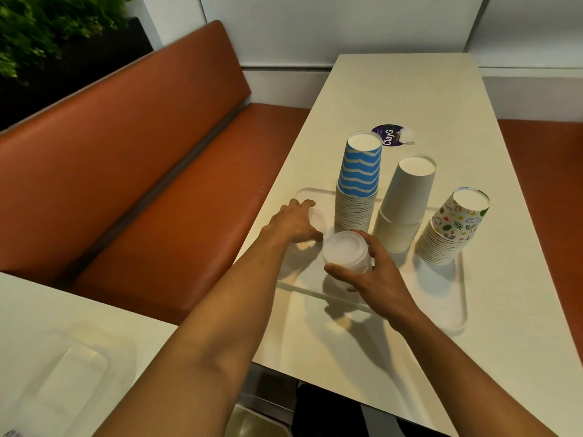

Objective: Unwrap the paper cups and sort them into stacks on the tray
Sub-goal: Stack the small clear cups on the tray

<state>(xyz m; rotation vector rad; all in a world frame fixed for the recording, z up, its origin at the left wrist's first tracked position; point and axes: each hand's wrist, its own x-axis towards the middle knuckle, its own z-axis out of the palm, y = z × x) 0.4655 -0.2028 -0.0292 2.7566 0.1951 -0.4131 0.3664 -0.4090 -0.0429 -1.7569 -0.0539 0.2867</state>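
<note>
A clear tray (459, 313) lies on the cream table. On it stand three upside-down stacks: blue-and-white zigzag cups (358, 187), plain white cups (405, 203) and doodle-printed cups (454, 228). My right hand (375, 285) grips a short stack of translucent plastic cups (345, 252), base up, at the tray's near left. My left hand (295, 220) reaches to the tray's far-left corner, fingers curled over another translucent cup (317, 219), mostly hidden beneath them.
A round purple sticker (389, 135) marks the table beyond the stacks. An orange bench (151, 152) runs along the left. A second table (63, 357) at bottom left carries a clear plastic container. A wall closes the far end.
</note>
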